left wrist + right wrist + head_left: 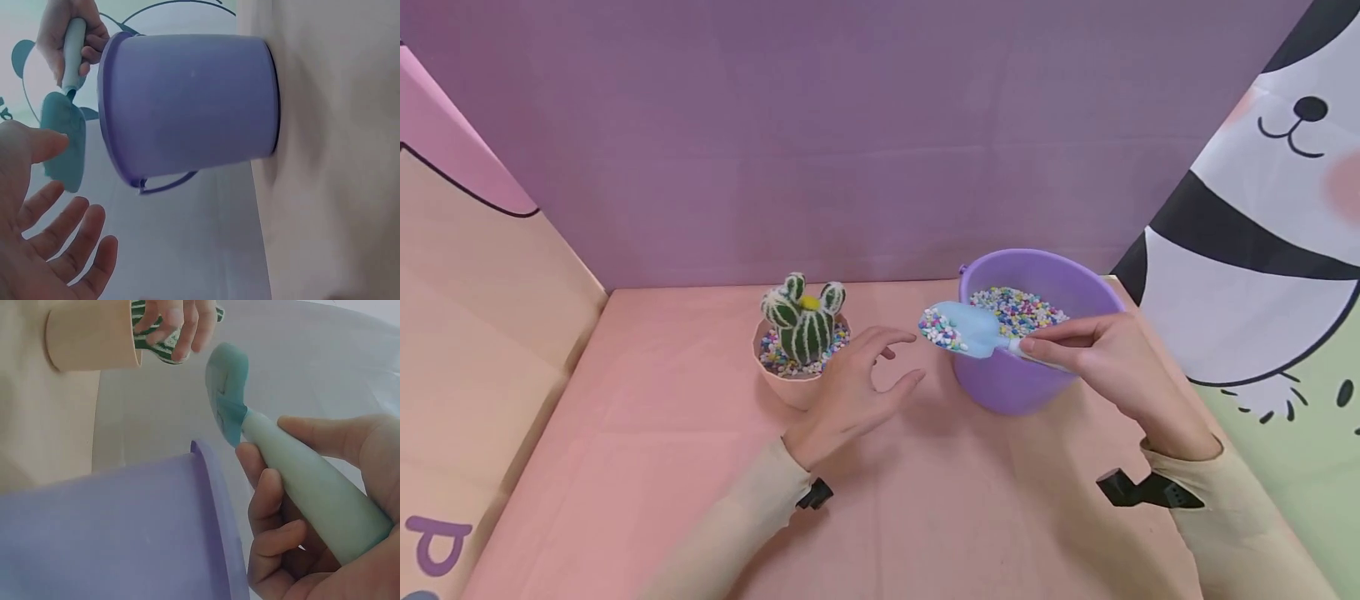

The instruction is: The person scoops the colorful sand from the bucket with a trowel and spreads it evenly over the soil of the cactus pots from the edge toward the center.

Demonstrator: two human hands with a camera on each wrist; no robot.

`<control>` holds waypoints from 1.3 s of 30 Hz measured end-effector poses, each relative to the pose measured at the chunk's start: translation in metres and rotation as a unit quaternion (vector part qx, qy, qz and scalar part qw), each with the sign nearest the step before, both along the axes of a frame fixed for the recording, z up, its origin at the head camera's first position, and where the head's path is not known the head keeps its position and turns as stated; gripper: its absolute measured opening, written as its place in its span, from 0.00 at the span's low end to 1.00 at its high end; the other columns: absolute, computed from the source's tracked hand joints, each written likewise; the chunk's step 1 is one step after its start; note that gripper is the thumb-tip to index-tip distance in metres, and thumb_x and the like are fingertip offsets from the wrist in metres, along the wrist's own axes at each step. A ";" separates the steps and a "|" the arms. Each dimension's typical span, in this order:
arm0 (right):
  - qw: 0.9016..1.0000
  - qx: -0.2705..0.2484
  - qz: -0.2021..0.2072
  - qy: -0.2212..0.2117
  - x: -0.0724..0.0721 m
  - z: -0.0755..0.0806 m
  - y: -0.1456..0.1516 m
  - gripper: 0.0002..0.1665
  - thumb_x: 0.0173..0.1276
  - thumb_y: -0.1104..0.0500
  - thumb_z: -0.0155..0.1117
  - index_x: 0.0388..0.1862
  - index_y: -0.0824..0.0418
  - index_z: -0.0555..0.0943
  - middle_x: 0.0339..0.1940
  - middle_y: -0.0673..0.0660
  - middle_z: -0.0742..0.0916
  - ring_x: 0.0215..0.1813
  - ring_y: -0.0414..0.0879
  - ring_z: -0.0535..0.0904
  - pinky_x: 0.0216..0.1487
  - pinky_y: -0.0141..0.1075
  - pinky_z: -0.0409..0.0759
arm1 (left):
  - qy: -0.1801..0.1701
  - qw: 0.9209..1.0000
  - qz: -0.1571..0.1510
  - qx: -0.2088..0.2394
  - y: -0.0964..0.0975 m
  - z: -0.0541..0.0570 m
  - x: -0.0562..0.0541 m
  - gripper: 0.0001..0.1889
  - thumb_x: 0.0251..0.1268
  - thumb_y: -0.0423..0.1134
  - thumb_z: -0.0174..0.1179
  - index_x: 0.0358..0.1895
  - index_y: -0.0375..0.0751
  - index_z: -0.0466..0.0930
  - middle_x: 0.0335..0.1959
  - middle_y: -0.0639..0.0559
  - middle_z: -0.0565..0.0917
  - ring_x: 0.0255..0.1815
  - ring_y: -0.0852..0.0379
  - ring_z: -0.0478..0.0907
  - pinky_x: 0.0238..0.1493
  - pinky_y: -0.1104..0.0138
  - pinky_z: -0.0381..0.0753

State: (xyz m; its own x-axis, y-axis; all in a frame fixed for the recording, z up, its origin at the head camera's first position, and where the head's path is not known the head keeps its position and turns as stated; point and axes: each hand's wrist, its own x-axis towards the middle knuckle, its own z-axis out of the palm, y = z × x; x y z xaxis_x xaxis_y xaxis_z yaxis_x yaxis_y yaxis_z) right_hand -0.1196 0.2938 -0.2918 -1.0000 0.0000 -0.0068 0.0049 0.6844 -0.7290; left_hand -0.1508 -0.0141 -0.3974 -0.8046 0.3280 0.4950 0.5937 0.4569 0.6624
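My right hand [1105,358] grips the pale handle [312,481] of a small blue trowel [976,327]. On the trowel's blade lies a heap of multicoloured pebbles [942,330], held over the left rim of a purple bucket [1011,383]. More such pebbles lie inside the bucket. My left hand [857,392] hovers between the bucket and a pale pink pot [790,388], fingers apart and relaxed, holding nothing. A green toy cactus [806,335] with white stripes and a yellow flower stands in the pot, with pebbles around its base. The left hand hides part of the pot's right side.
A pink cloth [647,433] covers the table. Behind it rises a purple backdrop [865,150]. A panel with a panda picture [1247,250] stands at the right, and a cream panel [482,333] at the left.
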 end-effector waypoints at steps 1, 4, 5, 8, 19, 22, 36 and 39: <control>1.000 -0.002 0.003 0.001 -0.001 -0.001 -0.002 0.24 0.67 0.43 0.79 0.52 0.59 0.93 0.36 0.37 0.93 0.45 0.25 0.85 0.47 0.21 0.79 | 0.003 1.000 0.003 -0.001 -0.004 -0.001 0.001 0.21 0.67 0.49 0.73 0.62 0.52 0.84 0.58 0.60 0.87 0.48 0.62 0.83 0.50 0.63 0.84; 0.999 -0.027 0.016 -0.001 -0.003 -0.002 -0.008 0.24 0.68 0.47 0.79 0.53 0.63 0.92 0.33 0.38 0.94 0.43 0.27 0.88 0.46 0.22 0.81 | 0.016 1.000 0.006 -0.003 -0.014 -0.003 0.003 0.21 0.66 0.47 0.74 0.60 0.50 0.85 0.57 0.57 0.88 0.47 0.61 0.84 0.49 0.61 0.85; 0.999 -0.031 0.019 -0.001 -0.003 -0.002 -0.010 0.24 0.68 0.48 0.79 0.53 0.64 0.91 0.33 0.38 0.93 0.42 0.27 0.88 0.46 0.22 0.81 | 0.022 1.000 0.006 -0.003 -0.018 -0.004 0.004 0.20 0.66 0.46 0.74 0.60 0.49 0.85 0.56 0.56 0.88 0.46 0.60 0.84 0.48 0.60 0.86; 0.999 -0.042 0.028 -0.007 -0.002 -0.003 -0.016 0.22 0.68 0.49 0.79 0.51 0.65 0.92 0.32 0.39 0.94 0.42 0.29 0.89 0.46 0.23 0.82 | 0.047 0.999 0.004 -0.003 -0.031 -0.007 0.005 0.20 0.65 0.44 0.75 0.58 0.47 0.86 0.54 0.55 0.89 0.45 0.59 0.85 0.45 0.60 0.86; 0.997 -0.044 0.063 0.000 0.006 -0.002 -0.046 0.15 0.66 0.48 0.81 0.46 0.55 0.94 0.35 0.48 0.95 0.43 0.33 0.91 0.46 0.27 0.84 | 0.091 0.995 0.006 0.039 -0.074 -0.014 0.012 0.20 0.60 0.34 0.77 0.56 0.44 0.87 0.49 0.51 0.90 0.44 0.56 0.85 0.47 0.61 0.87; 0.996 -0.056 0.067 -0.004 0.006 -0.006 -0.056 0.14 0.65 0.49 0.81 0.45 0.55 0.95 0.35 0.47 0.95 0.43 0.34 0.92 0.46 0.27 0.84 | 0.084 0.996 0.017 0.035 -0.083 -0.015 0.014 0.19 0.60 0.34 0.77 0.56 0.42 0.87 0.48 0.48 0.90 0.44 0.55 0.85 0.47 0.61 0.87; 0.995 -0.066 0.075 -0.018 0.000 -0.024 -0.093 0.14 0.66 0.50 0.79 0.45 0.56 0.95 0.37 0.51 0.95 0.41 0.39 0.91 0.43 0.30 0.85 | 0.085 0.995 0.049 0.000 -0.137 -0.020 0.008 0.17 0.57 0.31 0.78 0.50 0.41 0.89 0.46 0.50 0.91 0.43 0.53 0.85 0.46 0.68 0.83; 0.993 -0.073 0.088 -0.021 -0.005 -0.029 -0.098 0.13 0.68 0.52 0.78 0.46 0.58 0.94 0.38 0.53 0.95 0.43 0.42 0.93 0.45 0.31 0.87 | 0.048 0.997 0.065 -0.005 -0.150 -0.016 0.005 0.18 0.57 0.32 0.78 0.52 0.41 0.88 0.49 0.52 0.90 0.46 0.55 0.84 0.47 0.71 0.81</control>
